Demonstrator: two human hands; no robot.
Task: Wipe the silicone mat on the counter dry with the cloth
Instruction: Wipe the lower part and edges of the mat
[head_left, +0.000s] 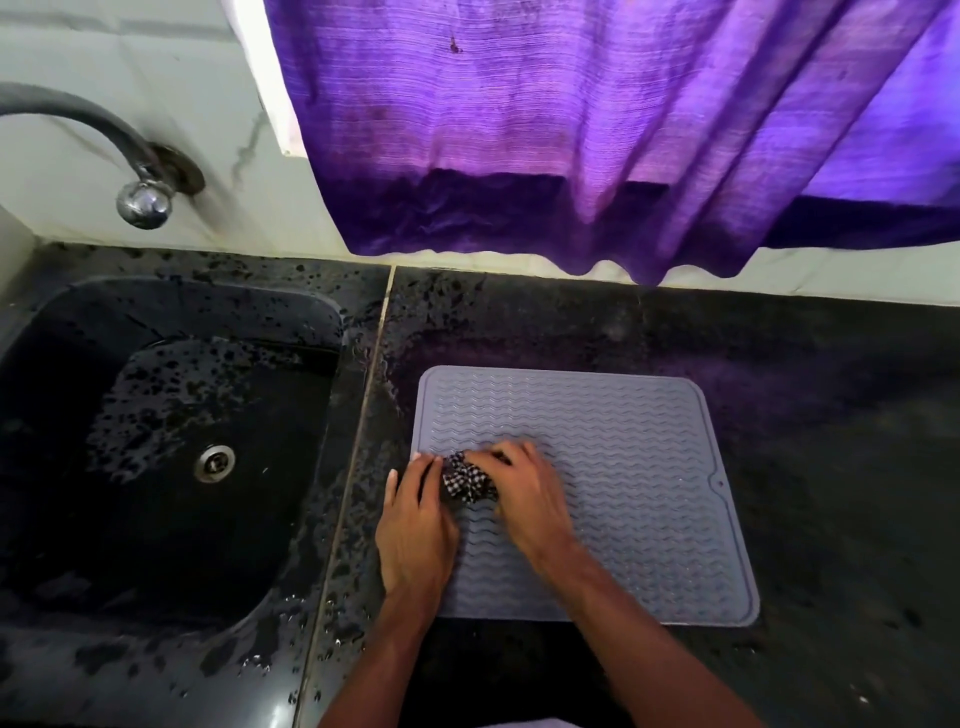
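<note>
On the desk (810, 374) lies a floppy silicone mat (628, 457). The right hand (527, 501) grips the soft cloth (464, 483); the left hand (415, 525) presses flat on the mat edge

We get one wide-angle view only, from the head, facing forward and steeply down at close range onto the counter (779, 364), with the mat (623, 457) low in the middle, the sink (332, 332) at the left and the curtain (571, 130) across the top.
</note>
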